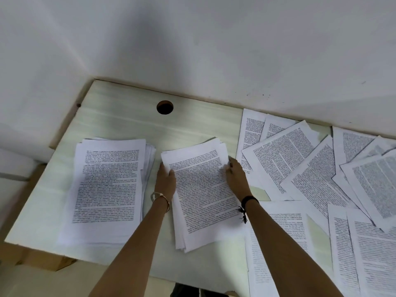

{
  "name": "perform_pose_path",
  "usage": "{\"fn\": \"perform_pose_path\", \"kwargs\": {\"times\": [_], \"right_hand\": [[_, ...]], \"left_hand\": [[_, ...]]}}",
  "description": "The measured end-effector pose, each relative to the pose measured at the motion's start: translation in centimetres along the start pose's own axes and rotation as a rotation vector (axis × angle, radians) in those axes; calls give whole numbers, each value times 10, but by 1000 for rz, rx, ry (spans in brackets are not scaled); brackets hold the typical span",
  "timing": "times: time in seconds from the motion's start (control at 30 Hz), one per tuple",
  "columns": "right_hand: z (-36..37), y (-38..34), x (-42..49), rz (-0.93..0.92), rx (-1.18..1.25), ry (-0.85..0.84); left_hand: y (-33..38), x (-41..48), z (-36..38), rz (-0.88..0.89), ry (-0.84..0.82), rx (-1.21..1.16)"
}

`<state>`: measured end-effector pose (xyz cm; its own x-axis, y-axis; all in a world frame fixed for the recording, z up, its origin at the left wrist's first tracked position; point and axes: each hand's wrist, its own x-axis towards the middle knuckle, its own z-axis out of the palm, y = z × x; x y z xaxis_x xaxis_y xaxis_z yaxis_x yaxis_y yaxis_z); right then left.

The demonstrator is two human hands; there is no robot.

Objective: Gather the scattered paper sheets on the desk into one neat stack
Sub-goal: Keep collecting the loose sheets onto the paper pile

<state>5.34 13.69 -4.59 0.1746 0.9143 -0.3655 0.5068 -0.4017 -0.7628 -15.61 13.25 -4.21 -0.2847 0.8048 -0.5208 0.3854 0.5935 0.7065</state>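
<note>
A small bundle of printed sheets point(201, 189) lies in the middle of the pale desk point(120, 123), turned slightly anticlockwise. My left hand point(165, 179) holds its left edge, thumb on top. My right hand point(236, 176) grips its right edge near the far corner. To the left lies a thicker stack of printed sheets point(107, 185), its edges a little fanned. Several loose sheets point(300, 166) lie scattered and overlapping across the right part of the desk.
A round cable hole point(165, 107) sits near the desk's far edge. White walls meet the desk at the back and the left. The desk's left front corner ends at about point(12, 241), with a brown box point(42, 260) below it.
</note>
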Motion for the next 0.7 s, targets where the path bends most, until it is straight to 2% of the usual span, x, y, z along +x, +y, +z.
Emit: {"fn": "perform_pose_path", "kwargs": {"times": [0.17, 0.23, 0.3, 0.37, 0.43, 0.57, 0.63, 0.7], "right_hand": [[8, -6, 19, -76, 93, 18], [9, -6, 27, -43, 151, 77], [9, -6, 33, -5, 172, 23], [10, -7, 35, 67, 233, -16], [10, -10, 36, 141, 357, 58], [4, -25, 46, 213, 558, 281], [-2, -31, 42, 221, 503, 250], [-1, -26, 22, 195, 313, 164]], "left_hand": [[7, 15, 4, -1, 25, 280], [8, 22, 3, 55, 43, 338], [8, 29, 3, 134, 21, 407], [13, 33, 2, 212, -26, 404], [17, 32, 1, 280, -24, 293], [8, 22, -6, 51, -22, 116], [-6, 16, -6, -38, -84, 85], [-17, 9, -6, -106, -69, -7]]}}
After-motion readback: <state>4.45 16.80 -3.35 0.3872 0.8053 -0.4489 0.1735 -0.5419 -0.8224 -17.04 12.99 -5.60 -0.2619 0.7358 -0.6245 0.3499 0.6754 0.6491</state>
